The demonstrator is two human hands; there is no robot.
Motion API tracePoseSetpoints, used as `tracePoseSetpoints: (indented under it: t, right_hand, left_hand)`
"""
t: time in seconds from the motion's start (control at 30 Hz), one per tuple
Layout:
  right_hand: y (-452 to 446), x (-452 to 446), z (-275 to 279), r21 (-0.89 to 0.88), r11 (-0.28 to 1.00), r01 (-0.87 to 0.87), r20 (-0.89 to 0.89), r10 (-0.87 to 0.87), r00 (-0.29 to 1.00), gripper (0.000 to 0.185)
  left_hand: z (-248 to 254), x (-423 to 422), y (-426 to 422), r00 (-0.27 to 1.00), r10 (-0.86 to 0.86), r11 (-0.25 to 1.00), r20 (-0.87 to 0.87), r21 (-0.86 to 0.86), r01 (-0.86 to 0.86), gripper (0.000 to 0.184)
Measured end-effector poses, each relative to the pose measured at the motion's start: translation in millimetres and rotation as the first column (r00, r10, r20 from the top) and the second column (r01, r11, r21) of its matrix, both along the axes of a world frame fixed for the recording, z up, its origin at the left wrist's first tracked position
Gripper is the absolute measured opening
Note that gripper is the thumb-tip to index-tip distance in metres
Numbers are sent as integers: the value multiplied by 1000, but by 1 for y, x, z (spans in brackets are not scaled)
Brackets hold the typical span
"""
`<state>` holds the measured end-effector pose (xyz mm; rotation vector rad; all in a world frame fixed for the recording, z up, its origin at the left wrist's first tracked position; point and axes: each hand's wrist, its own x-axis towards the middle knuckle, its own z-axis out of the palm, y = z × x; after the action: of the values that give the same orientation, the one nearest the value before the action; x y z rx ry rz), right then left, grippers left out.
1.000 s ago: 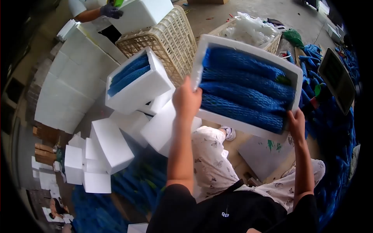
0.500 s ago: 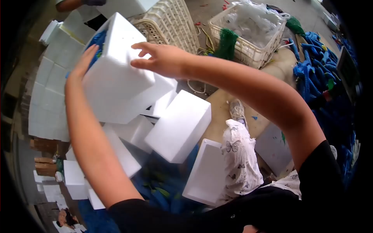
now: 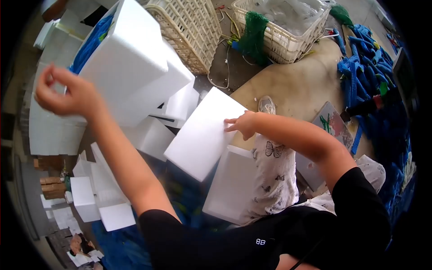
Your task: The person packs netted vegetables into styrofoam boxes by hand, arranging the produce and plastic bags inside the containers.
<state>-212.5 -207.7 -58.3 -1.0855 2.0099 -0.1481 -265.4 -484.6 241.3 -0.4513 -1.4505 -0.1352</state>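
Observation:
My left hand (image 3: 67, 92) is raised beside the tall white foam box (image 3: 121, 54) at upper left. Its fingers curl loosely with a gap between them, slightly blurred, and nothing is in them. Blue mesh bags with something green (image 3: 92, 45) show in that box's opening. With fingers stretched out, my right hand (image 3: 245, 124) touches the right side of a smaller white foam box (image 3: 204, 132). This box lies tilted in front of me, its smooth face up. Under its lower right side is a white foam lid or tray (image 3: 231, 184), by my leg.
Cream plastic crates (image 3: 184, 33) stand at the top; another crate (image 3: 288, 49) holds clear plastic bags. Green netting (image 3: 254, 38) hangs over its corner. Blue-netted produce (image 3: 369, 58) is heaped at right. More foam boxes (image 3: 103, 180) lie at left. A person's arm (image 3: 55, 10) shows at top left.
Both hands have left the tall foam box. My left hand has moved left and down; my right hand has come down to the smaller foam box. The view has shifted somewhat.

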Motion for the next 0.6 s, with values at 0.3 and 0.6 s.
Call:
tracePoseSetpoints:
  t: [0.3, 0.6]
  right_hand:
    - [63, 29, 52, -510, 726, 461, 157, -448, 880, 49]
    - [300, 196, 170, -865, -464, 190, 451, -886, -109, 72]
  left_hand:
    - [-282, 105, 23, -345, -144, 890, 927, -31, -455, 64]
    - [-88, 117, 283, 443, -168, 833, 881, -113, 541, 37]
